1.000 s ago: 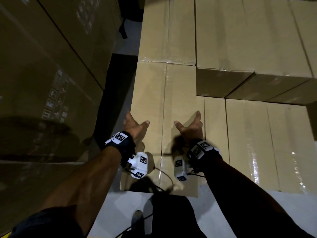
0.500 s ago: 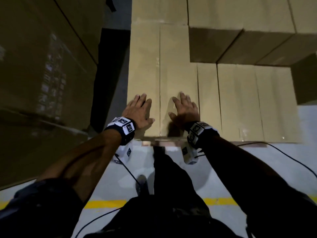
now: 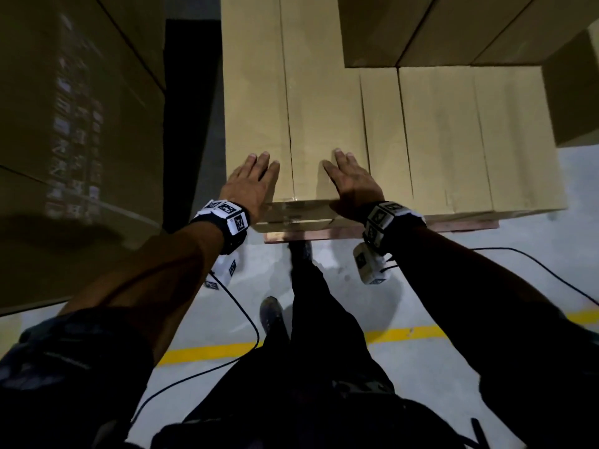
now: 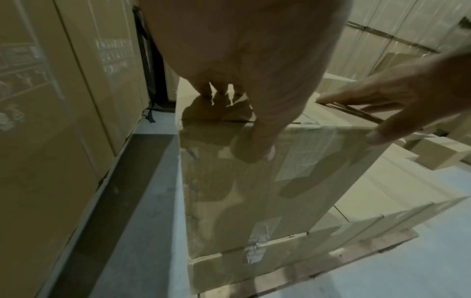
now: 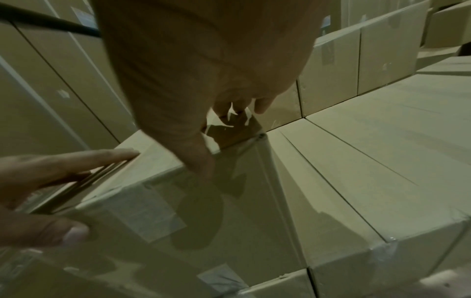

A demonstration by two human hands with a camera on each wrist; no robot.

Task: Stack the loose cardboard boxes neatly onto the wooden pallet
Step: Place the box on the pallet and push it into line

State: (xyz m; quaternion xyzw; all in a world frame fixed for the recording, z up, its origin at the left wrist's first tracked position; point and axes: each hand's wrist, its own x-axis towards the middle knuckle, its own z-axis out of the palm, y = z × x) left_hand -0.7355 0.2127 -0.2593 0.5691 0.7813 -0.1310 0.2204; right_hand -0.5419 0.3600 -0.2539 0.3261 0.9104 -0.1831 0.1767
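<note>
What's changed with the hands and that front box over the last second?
Both hands turned palm-down and slid back to the near edge of the box. Left hand and right hand now lie flat on its top, thumbs over the front face. No grip taken. The stack on the pallet looks unchanged.

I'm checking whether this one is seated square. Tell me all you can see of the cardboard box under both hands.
The cardboard box is plain brown and long, with a centre seam along its top and clear tape over its near end. It lies flat on another box at the stack's left front corner, beside same-level boxes. The left hand and right hand rest flat on its top near edge, thumbs over the front face.
</note>
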